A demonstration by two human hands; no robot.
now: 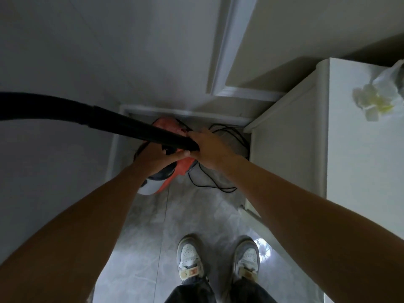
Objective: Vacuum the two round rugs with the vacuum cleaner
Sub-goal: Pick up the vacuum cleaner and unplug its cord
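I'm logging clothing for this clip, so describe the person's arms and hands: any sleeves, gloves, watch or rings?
The left forearm and right forearm are bare to the frame edge, no sleeve in view. The left hand and right hand wear no gloves; no watch, bracelet or ring shows on the visible parts.

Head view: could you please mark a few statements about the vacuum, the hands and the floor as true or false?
The vacuum is orange-red. True.
The right hand hangs free. False: it grips the black tube.
The cord lies loose on the floor. True.
The tube runs off the right edge. False: it leaves at the left.
The shoes stand on a round rug. False: they stand on bare floor.
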